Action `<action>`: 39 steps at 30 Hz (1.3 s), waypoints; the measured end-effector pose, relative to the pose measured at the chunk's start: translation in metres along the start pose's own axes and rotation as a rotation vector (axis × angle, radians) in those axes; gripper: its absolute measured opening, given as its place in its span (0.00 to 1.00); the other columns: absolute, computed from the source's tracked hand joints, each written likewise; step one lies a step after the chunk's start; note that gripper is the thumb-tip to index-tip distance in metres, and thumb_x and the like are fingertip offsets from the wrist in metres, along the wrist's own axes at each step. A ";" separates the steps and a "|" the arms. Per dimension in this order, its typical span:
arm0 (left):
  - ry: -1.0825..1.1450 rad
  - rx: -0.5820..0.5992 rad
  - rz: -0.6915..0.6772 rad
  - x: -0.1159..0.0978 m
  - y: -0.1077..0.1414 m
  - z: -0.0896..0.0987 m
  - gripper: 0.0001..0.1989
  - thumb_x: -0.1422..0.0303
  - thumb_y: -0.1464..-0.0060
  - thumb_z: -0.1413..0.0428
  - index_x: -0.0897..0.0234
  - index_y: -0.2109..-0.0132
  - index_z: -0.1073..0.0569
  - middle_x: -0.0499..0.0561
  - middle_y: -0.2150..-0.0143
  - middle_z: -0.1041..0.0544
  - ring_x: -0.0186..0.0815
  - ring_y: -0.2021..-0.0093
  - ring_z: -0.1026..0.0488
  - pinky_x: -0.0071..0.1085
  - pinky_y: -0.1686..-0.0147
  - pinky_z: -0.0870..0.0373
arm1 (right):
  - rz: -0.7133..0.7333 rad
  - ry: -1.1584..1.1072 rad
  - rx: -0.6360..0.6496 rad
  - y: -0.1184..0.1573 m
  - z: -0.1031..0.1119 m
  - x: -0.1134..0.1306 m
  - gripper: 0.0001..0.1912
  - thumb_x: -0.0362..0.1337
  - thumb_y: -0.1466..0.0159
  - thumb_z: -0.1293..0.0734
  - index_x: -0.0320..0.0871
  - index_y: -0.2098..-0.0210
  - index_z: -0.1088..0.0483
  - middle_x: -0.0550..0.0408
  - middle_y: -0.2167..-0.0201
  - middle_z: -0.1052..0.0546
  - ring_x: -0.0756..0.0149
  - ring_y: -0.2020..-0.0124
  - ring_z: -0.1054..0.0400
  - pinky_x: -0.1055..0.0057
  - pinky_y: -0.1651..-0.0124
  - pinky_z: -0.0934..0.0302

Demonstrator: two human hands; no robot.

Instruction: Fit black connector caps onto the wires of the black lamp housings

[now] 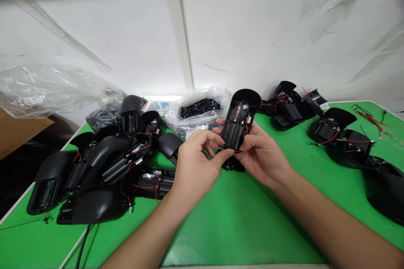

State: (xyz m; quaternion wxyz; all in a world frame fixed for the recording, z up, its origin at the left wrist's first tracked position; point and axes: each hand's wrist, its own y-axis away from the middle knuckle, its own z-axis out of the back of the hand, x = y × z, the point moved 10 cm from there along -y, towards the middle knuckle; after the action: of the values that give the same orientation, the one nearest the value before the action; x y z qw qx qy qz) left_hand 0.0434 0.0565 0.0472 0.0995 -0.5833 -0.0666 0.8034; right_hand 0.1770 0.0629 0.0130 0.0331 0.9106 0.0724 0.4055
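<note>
Twelve o'clock, above green counter point(240, 222): black red-wired housing point(240, 119), pinched between left hand point(197, 164) and right hand point(260, 155); more housings point(94, 159) at nine and three.

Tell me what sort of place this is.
Probably an electronics assembly bench in a small workshop or factory: a green-topped bench, heaps of black plastic housings fitted with red wires, and a plastic bag of small black parts.
</note>
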 end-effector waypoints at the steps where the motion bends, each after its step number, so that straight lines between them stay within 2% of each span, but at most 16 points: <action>1: 0.019 0.006 0.035 0.004 0.000 -0.001 0.13 0.67 0.52 0.30 0.64 0.66 0.26 0.44 0.72 0.28 0.25 0.74 0.36 0.25 0.73 0.37 | 0.003 0.001 -0.001 0.000 0.000 0.000 0.31 0.21 0.57 0.37 0.47 0.54 0.28 0.54 0.51 0.19 0.57 0.48 0.22 0.62 0.52 0.23; 5: 0.104 0.032 0.120 0.016 -0.002 -0.005 0.16 0.65 0.53 0.29 0.63 0.64 0.28 0.41 0.75 0.35 0.25 0.74 0.38 0.25 0.73 0.40 | -0.005 0.004 -0.010 -0.001 0.001 -0.003 0.31 0.21 0.57 0.37 0.46 0.54 0.27 0.53 0.51 0.18 0.57 0.51 0.22 0.62 0.52 0.24; 9: 0.075 0.060 0.104 0.018 -0.003 -0.007 0.17 0.65 0.52 0.30 0.63 0.62 0.30 0.41 0.73 0.34 0.25 0.74 0.39 0.25 0.73 0.40 | -0.021 -0.018 -0.031 -0.002 0.004 -0.005 0.31 0.22 0.57 0.38 0.45 0.55 0.27 0.53 0.51 0.18 0.56 0.49 0.22 0.59 0.48 0.24; 12: -0.049 0.083 0.026 0.010 -0.002 -0.007 0.17 0.66 0.52 0.29 0.61 0.59 0.28 0.42 0.70 0.32 0.25 0.73 0.38 0.26 0.72 0.40 | -0.022 -0.020 -0.042 -0.003 0.005 -0.005 0.30 0.22 0.57 0.37 0.44 0.55 0.27 0.52 0.52 0.18 0.56 0.53 0.21 0.58 0.50 0.24; 14: -0.134 0.079 -0.064 -0.001 -0.001 -0.006 0.20 0.66 0.54 0.28 0.60 0.57 0.26 0.44 0.66 0.29 0.27 0.69 0.35 0.27 0.69 0.37 | -0.020 -0.027 -0.042 -0.003 0.005 -0.004 0.29 0.23 0.56 0.37 0.44 0.55 0.27 0.51 0.53 0.18 0.56 0.56 0.21 0.55 0.48 0.24; 16: -0.183 0.038 -0.146 -0.011 0.001 -0.002 0.22 0.63 0.54 0.27 0.60 0.54 0.25 0.48 0.60 0.26 0.30 0.64 0.32 0.28 0.66 0.34 | -0.013 -0.054 -0.033 -0.002 0.005 -0.004 0.29 0.23 0.56 0.37 0.44 0.54 0.28 0.51 0.53 0.18 0.54 0.54 0.21 0.51 0.44 0.26; 19: -0.134 -0.074 -0.185 -0.016 0.002 0.010 0.19 0.58 0.46 0.32 0.60 0.52 0.25 0.52 0.53 0.25 0.32 0.59 0.30 0.29 0.62 0.31 | -0.002 -0.067 0.014 0.000 0.000 -0.002 0.29 0.24 0.55 0.36 0.46 0.53 0.28 0.53 0.54 0.18 0.53 0.51 0.22 0.47 0.41 0.28; 21: -0.029 -0.134 -0.152 -0.012 0.002 0.016 0.19 0.57 0.42 0.35 0.60 0.48 0.27 0.54 0.52 0.25 0.33 0.55 0.28 0.29 0.58 0.29 | -0.023 -0.045 0.059 0.003 -0.006 -0.005 0.30 0.25 0.54 0.35 0.47 0.52 0.28 0.54 0.54 0.18 0.53 0.52 0.22 0.48 0.43 0.27; 23: 0.101 -0.141 -0.076 -0.004 0.000 0.017 0.23 0.57 0.42 0.35 0.61 0.45 0.29 0.55 0.52 0.26 0.34 0.53 0.27 0.29 0.58 0.27 | -0.058 -0.037 0.110 0.007 -0.013 -0.009 0.32 0.26 0.53 0.35 0.48 0.48 0.28 0.55 0.51 0.18 0.53 0.50 0.23 0.51 0.43 0.27; 27: 0.287 -0.052 0.116 0.012 -0.004 0.006 0.29 0.54 0.45 0.34 0.62 0.42 0.32 0.52 0.57 0.25 0.31 0.63 0.27 0.27 0.65 0.26 | -0.121 -0.036 0.206 0.016 -0.027 -0.020 0.46 0.24 0.54 0.35 0.54 0.36 0.34 0.60 0.44 0.21 0.56 0.42 0.27 0.59 0.43 0.28; 29: 0.365 0.002 0.197 0.016 -0.004 -0.001 0.28 0.54 0.45 0.34 0.62 0.43 0.31 0.52 0.57 0.23 0.30 0.64 0.27 0.27 0.64 0.27 | -0.164 -0.027 0.244 0.020 -0.031 -0.028 0.53 0.23 0.54 0.34 0.59 0.30 0.42 0.62 0.40 0.23 0.58 0.41 0.28 0.63 0.44 0.28; 31: 0.431 0.034 0.250 0.019 -0.004 -0.006 0.24 0.55 0.43 0.35 0.63 0.47 0.30 0.51 0.58 0.21 0.30 0.64 0.26 0.27 0.64 0.27 | -0.202 -0.006 0.277 0.022 -0.032 -0.035 0.56 0.24 0.52 0.33 0.63 0.27 0.47 0.64 0.38 0.25 0.60 0.40 0.29 0.66 0.45 0.29; 36: 0.430 -0.009 0.265 0.025 -0.006 0.000 0.17 0.58 0.44 0.33 0.64 0.56 0.26 0.49 0.62 0.21 0.30 0.64 0.26 0.26 0.64 0.28 | -0.212 0.065 0.346 0.024 -0.034 -0.039 0.53 0.26 0.46 0.29 0.65 0.27 0.47 0.65 0.34 0.28 0.62 0.38 0.31 0.68 0.41 0.33; 39: 0.496 -0.025 0.329 0.032 -0.004 0.001 0.17 0.59 0.48 0.31 0.65 0.59 0.25 0.48 0.65 0.21 0.29 0.66 0.26 0.26 0.66 0.28 | -0.225 0.060 0.384 0.025 -0.038 -0.037 0.47 0.32 0.43 0.28 0.63 0.27 0.43 0.63 0.39 0.24 0.60 0.42 0.28 0.64 0.42 0.33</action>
State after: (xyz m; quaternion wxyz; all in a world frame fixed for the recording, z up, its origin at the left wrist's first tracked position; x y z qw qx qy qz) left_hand 0.0333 0.0681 0.0193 -0.0260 -0.7659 0.0455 0.6408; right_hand 0.1267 0.0321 0.0143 -0.0980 0.8741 0.2502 0.4047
